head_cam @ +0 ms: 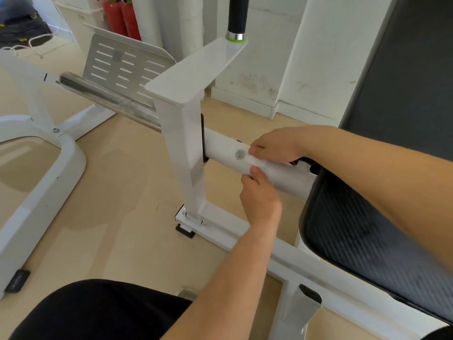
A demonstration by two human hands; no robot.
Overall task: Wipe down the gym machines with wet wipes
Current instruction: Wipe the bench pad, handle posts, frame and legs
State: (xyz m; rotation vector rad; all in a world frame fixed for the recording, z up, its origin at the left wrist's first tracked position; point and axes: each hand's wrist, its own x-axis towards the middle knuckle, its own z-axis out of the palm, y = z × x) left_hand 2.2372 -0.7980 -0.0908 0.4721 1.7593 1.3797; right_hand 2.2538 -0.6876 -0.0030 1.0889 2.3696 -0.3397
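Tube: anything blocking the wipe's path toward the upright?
Nothing visible. Left hand and right hand hold the wipe on the tube; only a flat bolt sits before the upright.

The top edge cuts the black grip (238, 14) at twelve o'clock; the right hand (275, 143) hides most of the wet wipe (256, 162).

A white upright post (181, 148) and a white tube (220, 147) are seen against a pale beige floor (122, 192). A white wet wipe (259, 165) is barely told apart from the tube. The seat pad (355, 229) is shown in black with a fine woven pattern. A silver footplate (127, 67) is marked by rows of slots, and the black grip (237, 15) is ringed in chrome and green. Red fire extinguishers (120, 18) are glimpsed behind.
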